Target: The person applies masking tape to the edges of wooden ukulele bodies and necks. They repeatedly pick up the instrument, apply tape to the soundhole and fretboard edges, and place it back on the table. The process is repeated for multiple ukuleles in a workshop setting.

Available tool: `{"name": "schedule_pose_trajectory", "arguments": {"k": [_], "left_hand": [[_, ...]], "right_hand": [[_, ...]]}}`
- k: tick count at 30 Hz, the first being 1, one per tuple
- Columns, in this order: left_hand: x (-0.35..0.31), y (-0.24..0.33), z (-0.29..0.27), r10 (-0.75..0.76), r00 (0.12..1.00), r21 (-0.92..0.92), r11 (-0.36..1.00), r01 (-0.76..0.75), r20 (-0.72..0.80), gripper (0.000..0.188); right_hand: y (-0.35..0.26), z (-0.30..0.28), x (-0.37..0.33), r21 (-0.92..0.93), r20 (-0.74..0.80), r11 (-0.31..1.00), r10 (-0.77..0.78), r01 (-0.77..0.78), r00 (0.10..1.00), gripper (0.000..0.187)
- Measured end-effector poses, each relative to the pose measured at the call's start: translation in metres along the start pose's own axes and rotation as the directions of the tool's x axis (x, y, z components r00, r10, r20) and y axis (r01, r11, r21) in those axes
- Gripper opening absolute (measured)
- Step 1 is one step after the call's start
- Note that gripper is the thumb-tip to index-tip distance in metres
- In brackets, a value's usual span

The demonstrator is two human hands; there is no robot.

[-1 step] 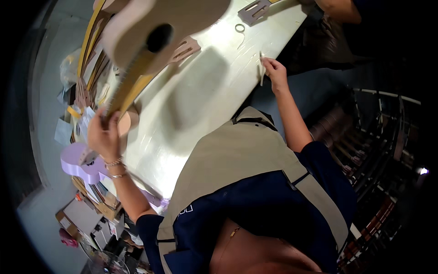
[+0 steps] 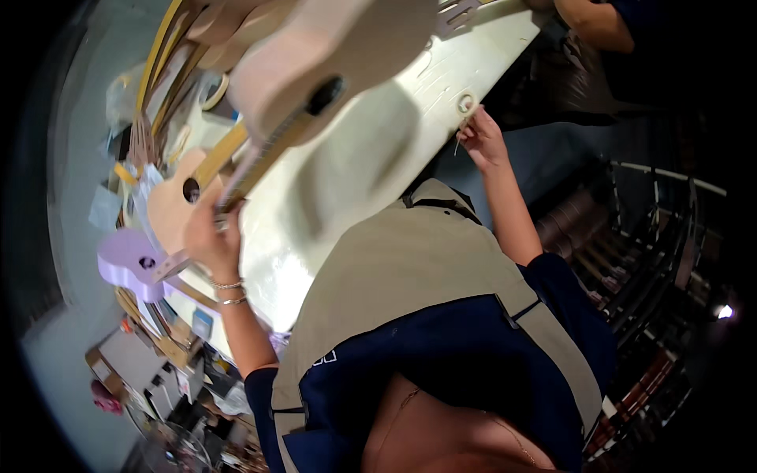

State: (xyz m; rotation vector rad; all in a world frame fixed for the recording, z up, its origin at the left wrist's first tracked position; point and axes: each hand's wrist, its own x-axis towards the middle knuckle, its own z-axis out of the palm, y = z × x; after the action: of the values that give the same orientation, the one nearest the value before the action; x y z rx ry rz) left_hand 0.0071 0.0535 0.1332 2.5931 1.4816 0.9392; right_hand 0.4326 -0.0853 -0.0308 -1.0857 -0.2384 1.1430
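Over the table hangs an unfinished pale ukulele (image 2: 292, 79), its body pointing away and slightly blurred. My left hand (image 2: 213, 236) is closed around its neck near the head. At the table's right edge my right hand (image 2: 482, 142) pinches a small pale ring (image 2: 465, 103) that looks like a roll of narrow tape. A thin strip dangles below those fingers. Beneath my left hand lies another pale ukulele (image 2: 169, 209) with a dark round sound hole. Left of my left wrist sits a purple ukulele (image 2: 130, 260).
The white table (image 2: 355, 165) runs diagonally, with the held ukulele's shadow on it. More ukulele bodies (image 2: 221, 24) and necks crowd its far left. A slotted headstock (image 2: 456, 14) lies at the far end. A co-worker's arm (image 2: 591, 24) shows at upper right. Racks (image 2: 654, 229) stand at right.
The held ukulele has shifted right with my left hand, uncovering the pale ukulele beneath. My right hand has turned, and the ring in it now shows its round face.
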Motion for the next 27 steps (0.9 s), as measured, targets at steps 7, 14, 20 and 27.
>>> {"name": "schedule_pose_trajectory", "arguments": {"k": [7, 14, 20, 27], "left_hand": [[-0.106, 0.019, 0.059, 0.075, 0.993, -0.002, 0.997, -0.075, -0.091, 0.025], [-0.118, 0.009, 0.099, 0.018, 0.999, 0.044, 0.999, -0.015, -0.049, 0.031], [-0.116, 0.022, 0.093, -0.052, 0.993, 0.051, 0.997, 0.058, -0.106, 0.027], [-0.1, 0.094, 0.071, -0.486, 0.847, -0.842, 0.347, 0.414, 0.216, 0.016]], "right_hand": [[0.001, 0.055, -0.087, -0.476, 0.387, 0.824, -0.119, 0.308, 0.915, 0.023], [0.009, 0.153, -0.11, -0.247, 0.436, 0.953, -0.054, 0.177, 0.898, 0.025], [0.011, 0.194, -0.117, -0.25, 0.465, 0.959, -0.003, 0.134, 0.885, 0.042], [0.019, 0.201, -0.122, -0.224, 0.408, 0.945, -0.129, 0.237, 0.904, 0.045]]}}
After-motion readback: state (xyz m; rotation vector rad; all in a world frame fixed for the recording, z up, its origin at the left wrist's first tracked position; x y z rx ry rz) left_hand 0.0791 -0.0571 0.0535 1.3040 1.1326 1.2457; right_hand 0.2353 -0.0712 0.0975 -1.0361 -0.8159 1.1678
